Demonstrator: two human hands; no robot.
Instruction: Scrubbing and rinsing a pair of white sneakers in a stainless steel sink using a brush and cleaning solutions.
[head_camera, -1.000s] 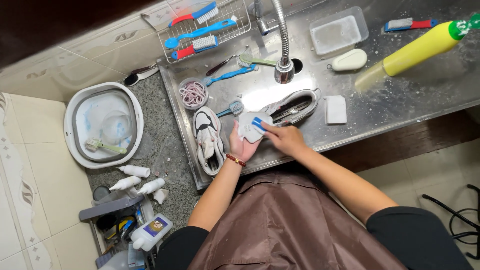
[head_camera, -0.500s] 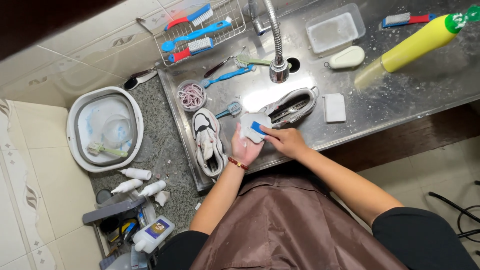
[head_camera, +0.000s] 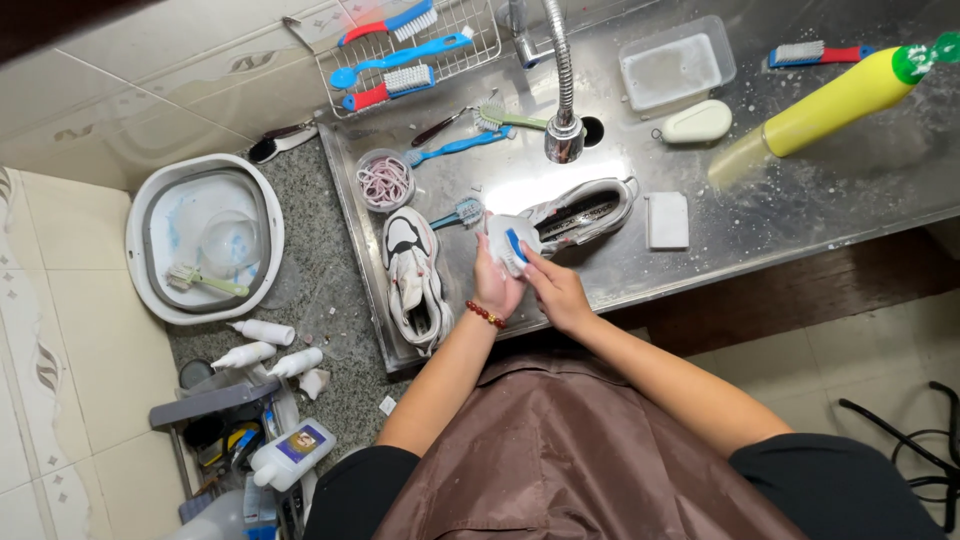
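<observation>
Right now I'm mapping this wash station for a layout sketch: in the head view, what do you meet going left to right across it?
White basin → bowl of pink bands → black-and-white shoe → left hand → right hand → white block → yellow bottle.

A single head-worn camera looks almost straight down from above the person's brown apron (head_camera: 560, 450) onto a steel sink counter (head_camera: 800, 210). The faucet (head_camera: 563, 135) sits near the top centre; beyond it is tiled wall, left of it a floor basin (head_camera: 150, 240). Both forearms reach up from the bottom edge, moderately close.
</observation>
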